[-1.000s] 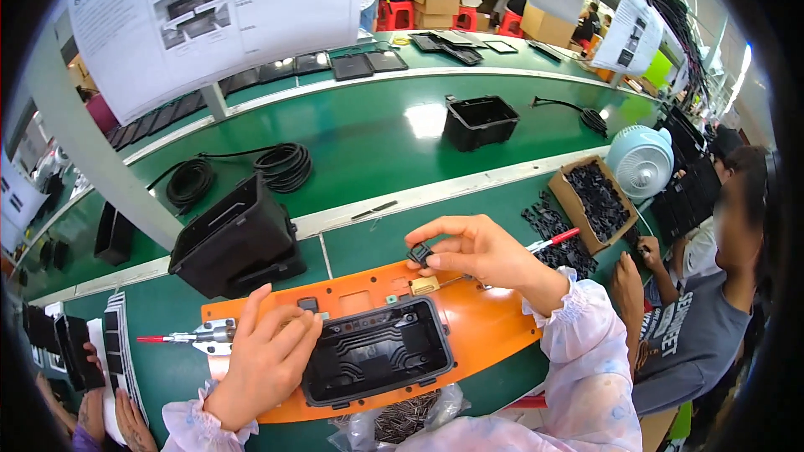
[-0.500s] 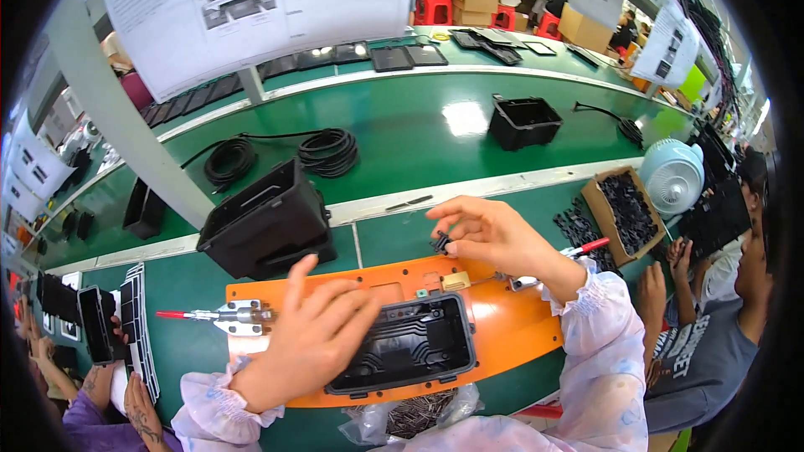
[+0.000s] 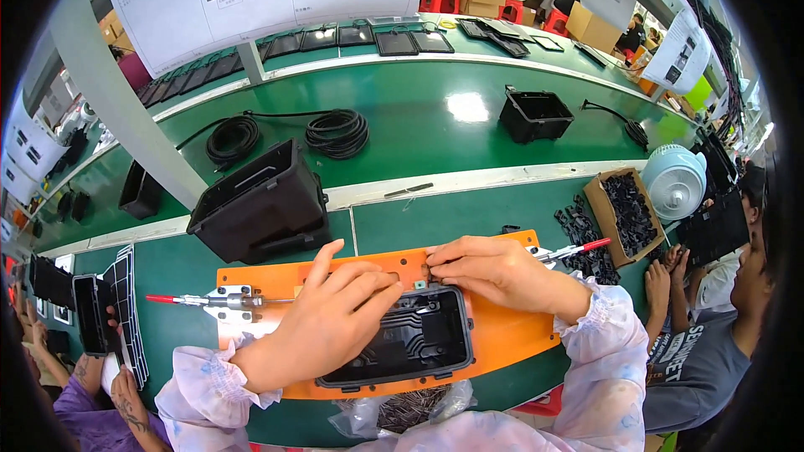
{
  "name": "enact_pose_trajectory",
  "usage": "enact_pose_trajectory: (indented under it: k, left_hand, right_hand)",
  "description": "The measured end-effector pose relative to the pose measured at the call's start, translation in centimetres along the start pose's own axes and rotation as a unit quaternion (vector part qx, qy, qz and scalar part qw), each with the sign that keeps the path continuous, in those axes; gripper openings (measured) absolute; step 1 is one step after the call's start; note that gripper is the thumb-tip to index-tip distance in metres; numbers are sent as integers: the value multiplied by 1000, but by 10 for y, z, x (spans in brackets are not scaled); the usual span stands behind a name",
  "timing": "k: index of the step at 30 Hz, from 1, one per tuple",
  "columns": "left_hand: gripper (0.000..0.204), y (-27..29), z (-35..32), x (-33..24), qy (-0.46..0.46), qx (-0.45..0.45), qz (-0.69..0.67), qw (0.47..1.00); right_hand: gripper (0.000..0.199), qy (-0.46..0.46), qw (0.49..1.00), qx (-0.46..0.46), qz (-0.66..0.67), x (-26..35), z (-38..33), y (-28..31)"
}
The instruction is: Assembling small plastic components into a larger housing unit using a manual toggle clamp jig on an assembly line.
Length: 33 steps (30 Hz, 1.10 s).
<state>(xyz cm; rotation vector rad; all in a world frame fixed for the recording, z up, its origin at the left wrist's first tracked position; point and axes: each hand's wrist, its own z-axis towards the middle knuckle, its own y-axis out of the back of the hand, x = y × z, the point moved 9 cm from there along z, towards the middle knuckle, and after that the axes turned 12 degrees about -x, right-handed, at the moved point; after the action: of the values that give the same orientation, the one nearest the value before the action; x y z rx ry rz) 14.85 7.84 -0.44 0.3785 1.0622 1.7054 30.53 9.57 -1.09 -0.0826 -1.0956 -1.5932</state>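
A red-handled clamp (image 3: pixel 233 303) sits on the left end of the orange board (image 3: pixel 515 347). The left hand (image 3: pixel 331 322) is over the left part of the black tray (image 3: pixel 437 331) on that board, fingers loosely parted, nothing seen between them. The right hand (image 3: pixel 502 272), raised with a small black part half a second ago, is now down at the board's back edge, apparently bringing the part there; its fingers hide it, so I cannot tell their grip.
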Motion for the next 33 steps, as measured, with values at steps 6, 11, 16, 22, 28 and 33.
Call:
enact_pose_trajectory:
  k: [6,11,16,22,28,33]
  left_hand:
    - [38,-8,15,2,21,-22,-62,998]
    - [38,-14,19,1,23,-24,-94,995]
    - [35,-19,16,2,31,-12,-123,992]
    - [36,-17,16,2,15,-29,-105,994]
    - [45,-19,16,-7,-41,-23,-54,997]
    - [45,-23,18,-7,-28,-29,-64,997]
  right_hand:
    - [15,-59,997,-37,34,-8,-3,5]
    - [14,-75,995,-9,71,-15,1,8]
    - [6,-91,993,-5,80,-15,8,9]
    - [5,-126,980,66,139,-29,13,0]
    - [6,-93,987,95,96,-20,17,-1]
    - [18,-97,993,37,49,-13,13,13]
